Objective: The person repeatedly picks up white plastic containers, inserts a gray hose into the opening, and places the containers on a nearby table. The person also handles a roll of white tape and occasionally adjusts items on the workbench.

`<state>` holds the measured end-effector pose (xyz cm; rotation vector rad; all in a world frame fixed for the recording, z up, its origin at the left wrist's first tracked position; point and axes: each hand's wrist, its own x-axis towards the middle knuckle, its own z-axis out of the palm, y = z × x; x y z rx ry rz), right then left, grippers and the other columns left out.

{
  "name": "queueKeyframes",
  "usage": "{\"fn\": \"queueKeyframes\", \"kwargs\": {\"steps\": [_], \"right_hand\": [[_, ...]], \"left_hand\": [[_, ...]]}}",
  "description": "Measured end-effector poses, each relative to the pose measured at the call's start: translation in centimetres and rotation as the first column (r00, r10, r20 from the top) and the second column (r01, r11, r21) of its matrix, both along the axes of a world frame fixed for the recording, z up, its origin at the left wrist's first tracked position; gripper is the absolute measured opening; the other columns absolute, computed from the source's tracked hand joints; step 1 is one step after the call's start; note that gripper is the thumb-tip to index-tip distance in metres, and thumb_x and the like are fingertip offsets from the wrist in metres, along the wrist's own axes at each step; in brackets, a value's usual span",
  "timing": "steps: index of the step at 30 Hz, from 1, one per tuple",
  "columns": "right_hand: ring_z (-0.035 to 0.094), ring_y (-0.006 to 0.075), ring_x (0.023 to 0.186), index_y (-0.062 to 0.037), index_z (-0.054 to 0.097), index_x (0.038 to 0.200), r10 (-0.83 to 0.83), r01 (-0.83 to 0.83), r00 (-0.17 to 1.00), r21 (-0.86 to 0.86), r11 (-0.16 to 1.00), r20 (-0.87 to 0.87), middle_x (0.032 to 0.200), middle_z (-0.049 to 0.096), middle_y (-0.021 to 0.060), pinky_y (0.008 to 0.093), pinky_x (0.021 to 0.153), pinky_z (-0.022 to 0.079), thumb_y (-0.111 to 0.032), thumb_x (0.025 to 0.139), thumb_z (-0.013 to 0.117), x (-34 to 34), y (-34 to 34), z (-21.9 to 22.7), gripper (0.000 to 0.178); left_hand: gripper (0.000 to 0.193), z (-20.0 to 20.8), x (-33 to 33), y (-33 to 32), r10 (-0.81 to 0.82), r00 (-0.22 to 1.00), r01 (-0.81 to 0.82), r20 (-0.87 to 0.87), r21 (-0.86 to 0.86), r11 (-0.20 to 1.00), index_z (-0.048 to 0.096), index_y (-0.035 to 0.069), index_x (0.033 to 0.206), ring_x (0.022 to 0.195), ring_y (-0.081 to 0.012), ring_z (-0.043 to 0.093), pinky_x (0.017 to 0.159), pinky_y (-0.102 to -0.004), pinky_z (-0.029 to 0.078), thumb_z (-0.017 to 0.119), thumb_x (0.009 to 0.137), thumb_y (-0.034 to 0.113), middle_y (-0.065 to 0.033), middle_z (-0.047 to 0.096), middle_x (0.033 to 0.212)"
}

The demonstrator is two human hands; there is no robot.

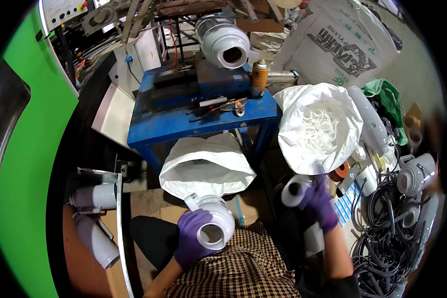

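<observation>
My left hand (191, 233), in a purple glove, is closed round the side of a light grey plastic housing (218, 218) with a round opening and a side handle. It rests over my lap, the opening towards me. My right hand (322, 203), also gloved in purple, is smeared by motion at the right. Beside its fingers is a short white cylinder (289, 197) with a dark opening; whether the hand grips it cannot be made out. Past the housing an open white woven sack (203, 184) gapes. A second white sack (288, 134) holds many thin white rings (320, 126).
A blue metal bench (184, 131) carries pliers (208, 111), an orange spray can (260, 77) and another grey housing (226, 44). Grey housings (97, 243) lie in a bin at left. Coiled black cables (382, 238) heap at right. A green machine panel (30, 164) borders the left.
</observation>
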<state>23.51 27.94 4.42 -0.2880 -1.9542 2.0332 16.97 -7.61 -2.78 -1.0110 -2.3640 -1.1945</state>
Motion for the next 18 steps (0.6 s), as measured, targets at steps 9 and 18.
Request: {"fn": "queueKeyframes", "kwargs": {"steps": [9,18], "right_hand": [[0.071,0.0323,0.078,-0.0134,0.066,0.106,0.156,-0.603,0.797,0.779,0.169,0.583,0.088,0.069,0.0151,0.0451,0.067,0.058,-0.039,0.098,0.060,8.6,-8.4,-7.9,0.027],[0.062,0.0352,0.103,-0.0103,0.066,0.094,-0.063,-0.071,0.995,0.992,0.106,0.077,0.110,0.061,0.0149,0.0444,0.080,0.053,-0.023,0.090,0.074,2.1,-6.8,-0.1,0.015]], "left_hand": [[0.072,1.8,-0.6,1.9,-0.068,0.998,0.068,0.000,-0.011,0.998,0.065,0.009,0.122,0.119,-0.0312,0.064,0.104,-0.0469,0.042,0.095,0.064,0.039,-0.0113,0.069,0.126],[0.071,1.8,-1.4,2.4,-0.044,0.999,0.045,0.009,-0.017,0.999,0.064,0.009,0.121,0.120,-0.0315,0.064,0.105,-0.0470,0.043,0.094,0.063,0.037,-0.0109,0.068,0.126]]}}
